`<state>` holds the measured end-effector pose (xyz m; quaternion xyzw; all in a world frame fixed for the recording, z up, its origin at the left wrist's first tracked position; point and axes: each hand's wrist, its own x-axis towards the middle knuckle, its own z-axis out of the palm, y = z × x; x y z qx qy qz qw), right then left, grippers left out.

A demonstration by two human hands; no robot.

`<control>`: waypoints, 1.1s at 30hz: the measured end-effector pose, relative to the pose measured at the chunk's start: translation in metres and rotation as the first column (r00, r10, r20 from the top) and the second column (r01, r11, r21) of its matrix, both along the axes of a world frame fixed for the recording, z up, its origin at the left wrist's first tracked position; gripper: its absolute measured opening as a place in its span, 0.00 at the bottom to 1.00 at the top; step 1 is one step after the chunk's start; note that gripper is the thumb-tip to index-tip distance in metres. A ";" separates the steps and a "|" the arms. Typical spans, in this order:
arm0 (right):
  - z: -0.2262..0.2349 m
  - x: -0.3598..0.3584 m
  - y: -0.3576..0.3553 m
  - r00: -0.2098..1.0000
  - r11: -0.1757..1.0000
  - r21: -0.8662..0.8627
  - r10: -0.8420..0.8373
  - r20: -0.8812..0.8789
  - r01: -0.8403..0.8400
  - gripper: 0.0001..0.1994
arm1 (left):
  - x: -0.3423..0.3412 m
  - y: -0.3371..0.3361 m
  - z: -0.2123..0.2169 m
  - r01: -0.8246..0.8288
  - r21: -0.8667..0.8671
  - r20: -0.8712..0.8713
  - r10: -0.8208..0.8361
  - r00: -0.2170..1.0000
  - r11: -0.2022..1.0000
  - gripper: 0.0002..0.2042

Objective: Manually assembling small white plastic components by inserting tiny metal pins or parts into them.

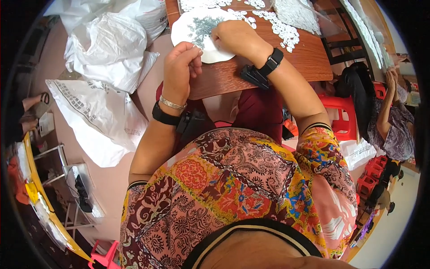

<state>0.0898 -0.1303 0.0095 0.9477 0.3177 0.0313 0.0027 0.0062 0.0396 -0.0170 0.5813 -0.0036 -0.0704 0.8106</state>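
Observation:
A white round plate or sheet with a wavy rim (180,32) lies at the near left of the wooden table, bearing a heap of tiny grey metal pieces (204,28). At its near left edge is my left hand (182,62), thumb and fingers pinched together; whatever sits at the fingertips is too small to name. Over the plate's right side, my right hand (237,39) is closed with its fingers curled down beside the heap. Those fingertips are partly hidden, so what they hold cannot be made out. Small white plastic pieces (286,35) are scattered beyond my right hand.
More white pieces fill a clear bag (298,15) at the far right of the table (309,62). White sacks (107,49) stand on the floor to the left. A red stool (342,116) and another person (394,119) are at the right.

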 end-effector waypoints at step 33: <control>-0.006 -0.007 -0.027 0.906 0.626 0.751 0.163 -0.391 0.212 0.06 | -0.007 -0.023 0.002 -0.018 -0.129 -0.074 0.009 0.997 0.992 0.07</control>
